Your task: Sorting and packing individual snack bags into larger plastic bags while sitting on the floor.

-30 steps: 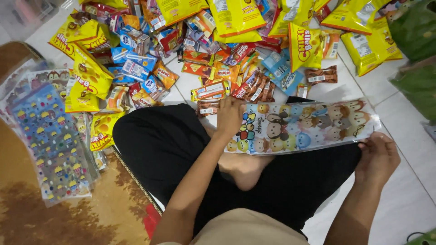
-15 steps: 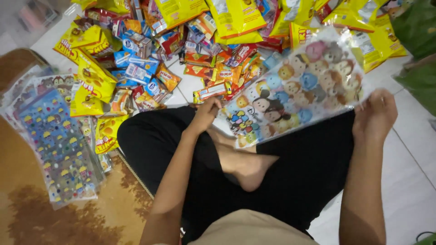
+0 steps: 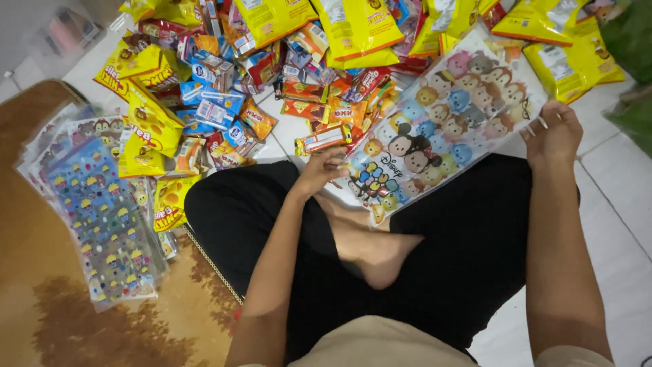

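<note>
Both hands grip one cartoon-print plastic bag (image 3: 435,132), held tilted over the lap; left hand (image 3: 324,168) fingers clamp its lower corner; right hand (image 3: 553,132) fingers pinch the upper edge; snack packets (image 3: 272,75) piled on the floor beyond; bag stack (image 3: 95,211) lies at left.

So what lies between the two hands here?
In the head view, the clear cartoon-print bag spans the whole stretch: left hand holds its lower end, right hand its upper corner, above the person's black-trousered lap.
</note>
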